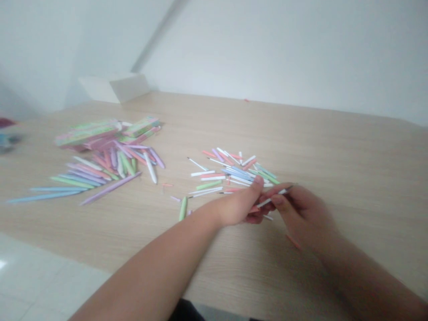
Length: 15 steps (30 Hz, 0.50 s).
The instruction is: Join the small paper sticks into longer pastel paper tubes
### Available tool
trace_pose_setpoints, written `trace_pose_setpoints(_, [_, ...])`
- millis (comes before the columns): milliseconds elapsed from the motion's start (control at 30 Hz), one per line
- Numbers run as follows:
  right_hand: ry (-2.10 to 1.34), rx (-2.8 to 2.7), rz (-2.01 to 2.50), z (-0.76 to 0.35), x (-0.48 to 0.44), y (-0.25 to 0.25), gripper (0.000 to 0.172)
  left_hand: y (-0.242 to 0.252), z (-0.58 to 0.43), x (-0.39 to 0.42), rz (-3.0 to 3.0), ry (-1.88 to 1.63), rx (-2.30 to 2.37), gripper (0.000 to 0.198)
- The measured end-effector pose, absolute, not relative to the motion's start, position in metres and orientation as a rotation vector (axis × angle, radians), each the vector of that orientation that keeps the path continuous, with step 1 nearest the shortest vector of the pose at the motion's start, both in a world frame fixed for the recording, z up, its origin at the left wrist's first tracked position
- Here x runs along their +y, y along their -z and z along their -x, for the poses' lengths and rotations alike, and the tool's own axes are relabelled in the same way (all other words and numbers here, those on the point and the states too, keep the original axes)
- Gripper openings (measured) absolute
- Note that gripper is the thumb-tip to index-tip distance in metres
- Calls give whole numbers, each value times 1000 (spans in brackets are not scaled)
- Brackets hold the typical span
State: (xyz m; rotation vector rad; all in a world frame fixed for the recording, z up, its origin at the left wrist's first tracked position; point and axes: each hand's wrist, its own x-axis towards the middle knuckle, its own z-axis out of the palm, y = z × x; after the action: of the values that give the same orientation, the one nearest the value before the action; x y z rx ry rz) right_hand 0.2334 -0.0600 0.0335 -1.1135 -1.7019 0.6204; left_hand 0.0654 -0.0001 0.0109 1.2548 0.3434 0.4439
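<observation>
My left hand (240,207) and my right hand (301,214) meet low over the wooden table, fingers close together. Between my right fingers is a thin white pen refill (272,197). Its lower end seems to enter a pink pen barrel (256,208), mostly hidden in my left fingers. Just beyond my left thumb lies a scattered heap of white refills and pastel barrels (230,171). A green barrel (183,208) lies apart, left of my left wrist. Further left are a pile of pastel pens (107,171) and printed pen boxes (140,126).
The light wood table (301,147) ends at a white wall behind, with a white box (113,88) against it. A pale tiled floor (36,281) shows beyond the near left edge. A blurred object (8,136) sits at the far left.
</observation>
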Motion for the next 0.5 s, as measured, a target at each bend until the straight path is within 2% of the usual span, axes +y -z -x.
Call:
trace_pose_setpoints(133, [-649, -1777, 1105, -229, -59, -32, 15, -6, -68, 1, -1192, -449, 348, 79])
trace_pose_setpoints(400, [-684, -1508, 1120, -233, -59, -32, 17, -10, -61, 6, -1221, -339, 306, 89])
trace_pose_setpoints(500, [-691, -1575, 1138, -233, -58, -34, 18, -9, -59, 7, -1197, -274, 315, 94])
